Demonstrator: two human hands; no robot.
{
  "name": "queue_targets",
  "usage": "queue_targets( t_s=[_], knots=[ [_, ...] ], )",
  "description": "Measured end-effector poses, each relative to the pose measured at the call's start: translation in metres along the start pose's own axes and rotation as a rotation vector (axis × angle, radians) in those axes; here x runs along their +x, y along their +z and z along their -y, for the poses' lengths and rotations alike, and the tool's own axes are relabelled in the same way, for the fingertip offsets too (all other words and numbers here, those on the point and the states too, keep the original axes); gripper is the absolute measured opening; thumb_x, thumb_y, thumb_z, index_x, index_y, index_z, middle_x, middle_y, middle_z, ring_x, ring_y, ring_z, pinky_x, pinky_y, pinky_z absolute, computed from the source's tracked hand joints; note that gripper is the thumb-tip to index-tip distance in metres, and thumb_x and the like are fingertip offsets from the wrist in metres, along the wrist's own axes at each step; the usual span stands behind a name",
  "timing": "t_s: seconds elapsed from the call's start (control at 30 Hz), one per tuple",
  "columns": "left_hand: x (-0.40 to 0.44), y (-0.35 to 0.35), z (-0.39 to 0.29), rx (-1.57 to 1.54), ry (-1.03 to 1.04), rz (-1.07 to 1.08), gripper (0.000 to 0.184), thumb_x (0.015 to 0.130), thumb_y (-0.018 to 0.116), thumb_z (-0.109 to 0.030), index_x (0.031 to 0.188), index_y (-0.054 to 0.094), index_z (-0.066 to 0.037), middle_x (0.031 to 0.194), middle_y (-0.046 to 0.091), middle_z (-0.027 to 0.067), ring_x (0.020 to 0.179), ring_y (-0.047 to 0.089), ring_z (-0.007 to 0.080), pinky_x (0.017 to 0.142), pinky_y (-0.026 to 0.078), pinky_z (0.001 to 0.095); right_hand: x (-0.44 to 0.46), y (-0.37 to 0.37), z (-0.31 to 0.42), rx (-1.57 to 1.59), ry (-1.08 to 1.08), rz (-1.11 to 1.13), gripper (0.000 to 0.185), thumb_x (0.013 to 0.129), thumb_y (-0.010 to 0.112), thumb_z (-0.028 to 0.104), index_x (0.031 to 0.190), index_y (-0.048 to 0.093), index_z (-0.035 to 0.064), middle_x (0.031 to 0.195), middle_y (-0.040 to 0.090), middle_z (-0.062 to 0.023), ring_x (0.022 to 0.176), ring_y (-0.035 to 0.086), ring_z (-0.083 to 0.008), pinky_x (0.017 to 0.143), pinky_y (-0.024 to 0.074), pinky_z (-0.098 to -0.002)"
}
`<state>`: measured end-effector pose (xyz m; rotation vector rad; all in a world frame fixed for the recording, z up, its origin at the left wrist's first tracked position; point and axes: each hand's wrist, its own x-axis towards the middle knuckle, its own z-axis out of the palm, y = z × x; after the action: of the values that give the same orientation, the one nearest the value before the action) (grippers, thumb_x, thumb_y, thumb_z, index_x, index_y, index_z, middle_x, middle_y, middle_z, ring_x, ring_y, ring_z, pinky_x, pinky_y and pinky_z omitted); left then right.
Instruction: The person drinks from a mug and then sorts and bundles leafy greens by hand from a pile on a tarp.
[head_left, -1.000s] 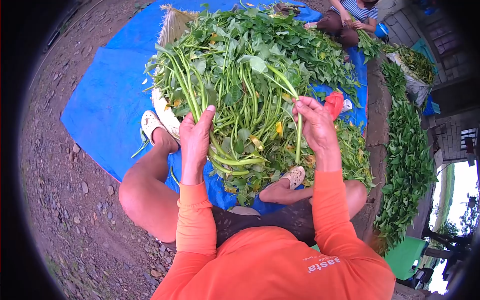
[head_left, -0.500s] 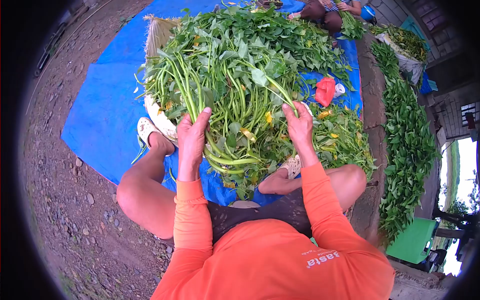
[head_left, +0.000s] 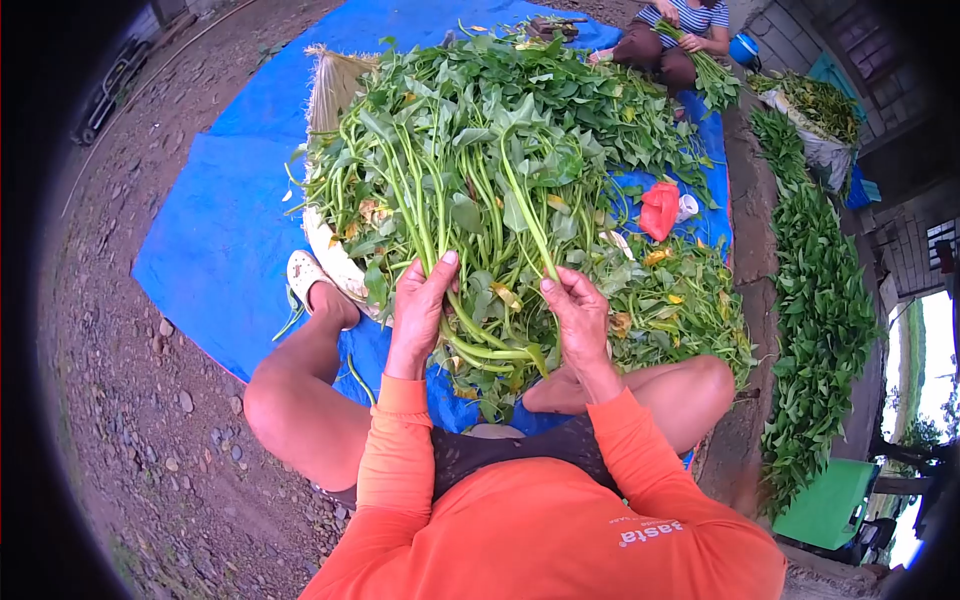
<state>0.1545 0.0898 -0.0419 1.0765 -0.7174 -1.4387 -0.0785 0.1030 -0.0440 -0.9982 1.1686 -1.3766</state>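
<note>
A large heap of leafy green water spinach [head_left: 470, 130] lies in front of me, partly on an opened pale woven sack [head_left: 335, 90]. My left hand [head_left: 422, 305] is closed round a bunch of long water spinach stems [head_left: 425, 205], whose leafy ends point away over the heap. Their thick lower ends [head_left: 490, 352] curve out below that hand to the right. In a pinch between thumb and fingers, my right hand [head_left: 580, 318] has a single water spinach stem [head_left: 527, 215]. Loose greens with yellowed leaves [head_left: 680, 310] lie to the right of this hand.
A blue tarp [head_left: 215, 230] lies under everything. Beside the heap are a red plastic bag [head_left: 658, 210] and a white cup-like item [head_left: 687, 207]. A co-worker [head_left: 680, 40] holds greens at top right. More greens [head_left: 820, 330] line a ledge near a green crate [head_left: 825, 505].
My hands have come closer together and lower, the right one moving left towards the bunch with its stem. The view has shifted slightly, showing more of the co-worker.
</note>
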Motion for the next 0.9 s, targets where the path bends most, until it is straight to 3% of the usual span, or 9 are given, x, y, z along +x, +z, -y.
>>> queue_targets(
  t_s=[0.23, 0.4, 0.47, 0.57, 0.6, 0.67, 0.7, 0.83, 0.9],
  knots=[
    [0.004, -0.001, 0.033, -0.100, -0.049, 0.138, 0.031, 0.106, 0.069, -0.037, 0.118, 0.072, -0.009, 0.085, 0.065, -0.0033, 0.070, 0.056, 0.0050, 0.060, 0.044, 0.0219, -0.027, 0.014, -0.014, 0.014, 0.197, 0.205, 0.030, 0.098, 0.078, 0.007, 0.127, 0.074, 0.0001, 0.111, 0.075, 0.0007, 0.097, 0.065, -0.0059, 0.089, 0.0536, -0.0229],
    [0.003, 0.006, 0.051, -0.062, -0.068, 0.164, 0.021, 0.106, 0.071, -0.033, 0.108, 0.071, -0.012, 0.083, 0.066, -0.0058, 0.063, 0.057, 0.0034, 0.052, 0.042, 0.0185, -0.041, 0.013, -0.035, 0.019, 0.264, 0.320, 0.030, 0.101, 0.075, 0.007, 0.129, 0.073, -0.0014, 0.115, 0.075, 0.0002, 0.101, 0.065, -0.0068, 0.090, 0.0547, -0.0246],
    [0.003, 0.007, 0.049, 0.027, -0.090, 0.192, 0.018, 0.104, 0.074, -0.029, 0.106, 0.072, -0.011, 0.082, 0.065, -0.0068, 0.067, 0.056, 0.0026, 0.058, 0.043, 0.0208, -0.042, 0.009, -0.038, 0.010, 0.266, 0.373, 0.030, 0.100, 0.076, 0.009, 0.128, 0.073, -0.0017, 0.117, 0.075, -0.0045, 0.101, 0.068, -0.0106, 0.090, 0.0556, -0.0265],
    [0.000, 0.014, 0.028, 0.104, -0.119, 0.241, 0.018, 0.101, 0.076, -0.024, 0.108, 0.074, -0.008, 0.085, 0.066, -0.0073, 0.072, 0.053, 0.0021, 0.065, 0.044, 0.0231, -0.018, 0.009, 0.026, -0.753, -0.290, 0.336, 0.033, 0.096, 0.075, 0.010, 0.128, 0.073, -0.0002, 0.121, 0.073, -0.0162, 0.106, 0.071, -0.0274, 0.092, 0.0574, -0.0388],
    [-0.003, 0.016, 0.020, 0.157, -0.119, 0.289, 0.018, 0.101, 0.076, -0.024, 0.109, 0.074, -0.007, 0.086, 0.066, -0.0071, 0.072, 0.053, 0.0024, 0.065, 0.044, 0.0234, -0.002, 0.006, 0.046, -0.862, -0.577, 0.384, 0.047, 0.088, 0.073, 0.007, 0.134, 0.069, 0.0013, 0.128, 0.067, -0.0227, 0.119, 0.066, -0.0404, 0.101, 0.0544, -0.0474],
    [-0.006, 0.021, 0.009, 0.267, -0.119, 0.387, 0.019, 0.101, 0.076, -0.023, 0.110, 0.074, -0.006, 0.087, 0.067, -0.0067, 0.074, 0.055, 0.0029, 0.066, 0.045, 0.0240, 0.016, 0.018, 0.097, -1.131, -0.957, 0.603, 0.066, 0.076, 0.073, 0.004, 0.141, 0.063, 0.0045, 0.139, 0.065, -0.0186, 0.135, 0.058, -0.0419, 0.118, 0.0412, -0.0542],
    [-0.009, 0.028, 0.009, 0.236, -0.036, 0.481, 0.019, 0.099, 0.077, -0.022, 0.109, 0.074, -0.006, 0.087, 0.068, -0.0059, 0.075, 0.057, 0.0035, 0.068, 0.047, 0.0243, 0.021, 0.022, 0.113, -1.216, -1.086, 0.664, 0.061, 0.077, 0.073, 0.007, 0.137, 0.064, 0.0070, 0.131, 0.068, -0.0165, 0.129, 0.062, -0.0390, 0.118, 0.0408, -0.0543],
    [-0.025, 0.045, -0.014, 0.348, -0.311, 0.687, 0.026, 0.094, 0.080, -0.021, 0.113, 0.074, -0.005, 0.095, 0.069, -0.0032, 0.087, 0.059, 0.0046, 0.075, 0.050, 0.0262, 0.066, 0.001, 0.109, -1.575, -0.975, 1.040, 0.042, 0.079, 0.073, 0.009, 0.120, 0.065, 0.0153, 0.104, 0.068, -0.0070, 0.109, 0.067, -0.0296, 0.108, 0.0478, -0.0495],
    [-0.028, 0.050, -0.007, 0.378, -0.149, 0.572, 0.039, 0.092, 0.083, -0.026, 0.120, 0.070, -0.003, 0.100, 0.070, -0.0001, 0.089, 0.062, 0.0097, 0.077, 0.053, 0.0301, 0.069, -0.001, 0.108, -1.546, -0.965, 1.019, 0.029, 0.080, 0.071, 0.010, 0.107, 0.064, 0.0153, 0.092, 0.063, -0.0043, 0.099, 0.066, -0.0269, 0.099, 0.0496, -0.0480]
  ],
)
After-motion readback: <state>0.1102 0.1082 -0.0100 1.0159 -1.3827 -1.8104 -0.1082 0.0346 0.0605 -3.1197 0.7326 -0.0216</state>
